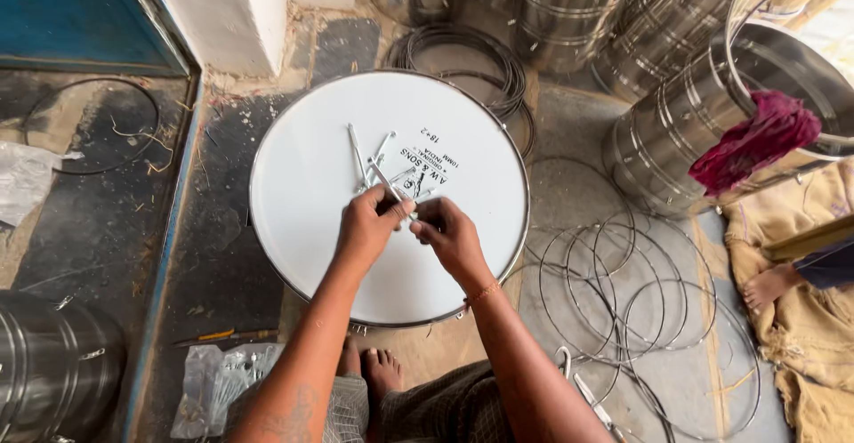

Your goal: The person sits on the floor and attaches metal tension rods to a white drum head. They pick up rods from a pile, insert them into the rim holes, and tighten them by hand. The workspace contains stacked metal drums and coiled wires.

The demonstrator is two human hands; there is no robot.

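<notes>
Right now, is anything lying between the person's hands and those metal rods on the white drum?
Nothing visible does. The left hand already holds one metal rod in its grip, and the right hand meets it at the near end. The other rods lie loose on the white drumhead just beyond the fingers.

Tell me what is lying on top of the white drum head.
On the white drum head lies a loose pile of metal rods. The left hand and right hand cover the pile's near end, so a count is impossible.

clear plastic bag [216,385] of metal parts (floor, lower left), black printed label [427,169] on white drumhead
</notes>
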